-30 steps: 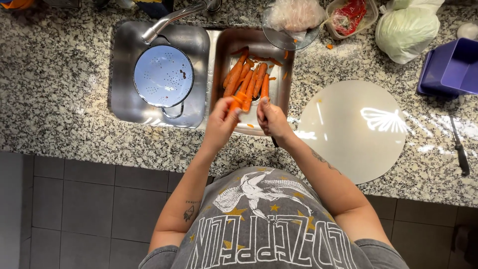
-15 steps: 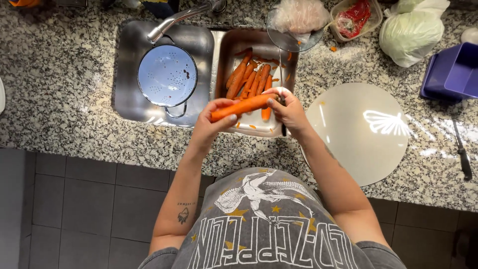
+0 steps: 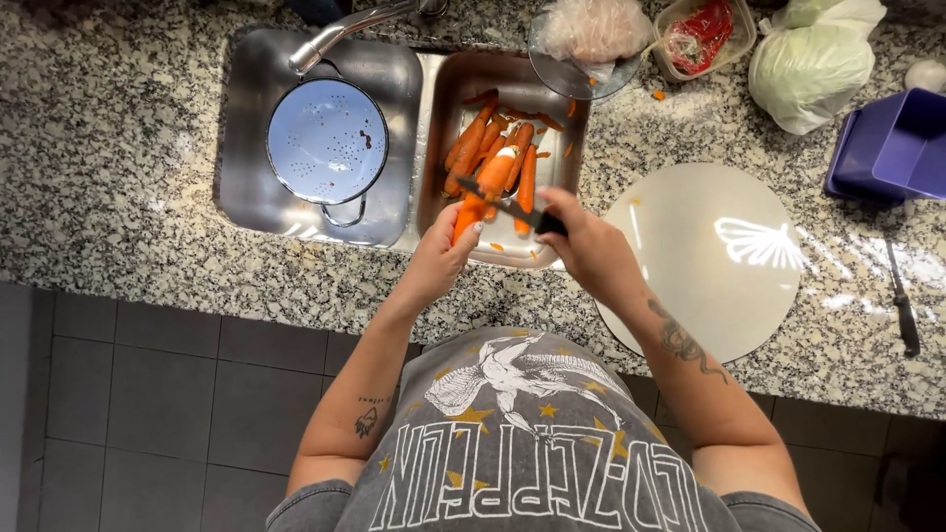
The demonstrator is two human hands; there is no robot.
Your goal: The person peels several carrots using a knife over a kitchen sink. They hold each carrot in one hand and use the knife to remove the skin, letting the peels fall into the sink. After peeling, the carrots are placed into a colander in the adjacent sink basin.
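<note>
My left hand [image 3: 440, 258] grips the near end of a carrot [image 3: 485, 190] and holds it over the right basin [image 3: 442, 118] of a steel sink. My right hand [image 3: 583, 241] holds a black peeler [image 3: 505, 204] whose blade lies across that carrot. Several more orange carrots [image 3: 483, 143] lie in the basin under it, with peel scraps around them.
A pale blue colander [image 3: 325, 141] sits in the left basin under the tap [image 3: 345, 27]. A round white cutting board [image 3: 714, 256] lies to the right on the granite counter. Beyond are a cabbage in a bag [image 3: 810, 61], a purple container [image 3: 892, 146], a glass bowl [image 3: 586, 39] and a black knife [image 3: 902, 300].
The carrot, held crosswise between both hands half a second ago, now points away into the basin. My right hand has brought the peeler onto it.
</note>
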